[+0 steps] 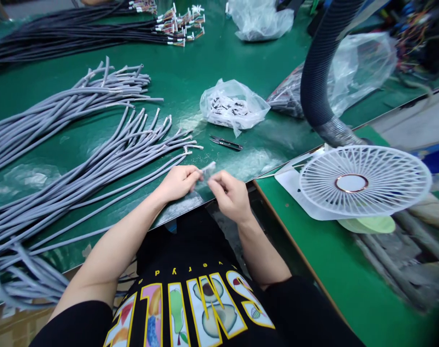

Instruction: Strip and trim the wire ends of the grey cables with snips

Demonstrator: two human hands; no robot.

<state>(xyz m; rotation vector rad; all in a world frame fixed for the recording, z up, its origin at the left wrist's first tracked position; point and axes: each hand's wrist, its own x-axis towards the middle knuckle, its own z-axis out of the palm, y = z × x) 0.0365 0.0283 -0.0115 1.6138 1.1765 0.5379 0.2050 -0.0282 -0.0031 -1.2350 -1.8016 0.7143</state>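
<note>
My left hand (181, 183) is closed near the table's front edge, pinching a grey cable whose pale, slightly blurred end (209, 167) sticks out past the fingers. Just to its right, my right hand (231, 193) has thumb and forefinger pressed together close to that end. Whatever it pinches, if anything, is too small to make out. Left of my hands spreads a bundle of grey cables (107, 159) with whitish ends. Beyond the hands lies a pair of thread snips (226, 143). Behind the snips stands an open clear plastic bag (234, 107) of small black-and-white pieces.
Another grey cable bundle (71, 103) and black cables with white connectors (132, 31) lie further back on the green table (190, 72). To the right are a white fan (365, 180), a dark flexible hose (316, 82) and a filled plastic bag (360, 72).
</note>
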